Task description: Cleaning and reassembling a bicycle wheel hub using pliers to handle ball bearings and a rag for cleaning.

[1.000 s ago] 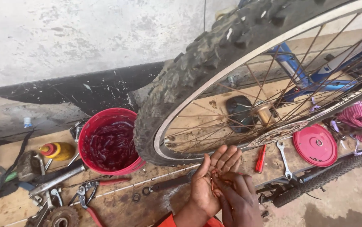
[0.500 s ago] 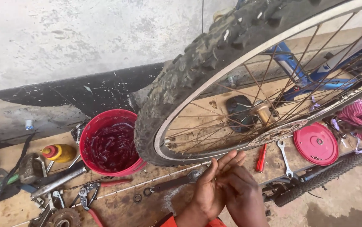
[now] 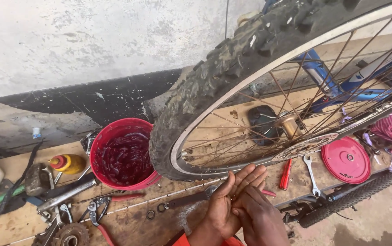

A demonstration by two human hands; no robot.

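A knobby bicycle tyre (image 3: 214, 82) on a silver rim with rusty spokes fills the upper right. Just below the rim my left hand (image 3: 225, 202) is held up flat, palm turned right, fingers pointing at the rim. My right hand (image 3: 262, 218) presses against its palm, fingers bent. Whether something small lies between the hands is hidden. Neither hand touches the wheel.
A red bucket (image 3: 123, 155) of dark liquid stands left of the tyre. Pliers (image 3: 96, 214), a sprocket (image 3: 70, 234), a hammer (image 3: 38, 177), a yellow bottle (image 3: 68, 163), a spanner (image 3: 311, 175), a red screwdriver (image 3: 286, 173) and a red lid (image 3: 345, 159) lie on the wooden board. A second tyre (image 3: 355, 198) lies lower right.
My left hand has straightened and closed flat against the right hand. The view has shifted slightly upward and left.
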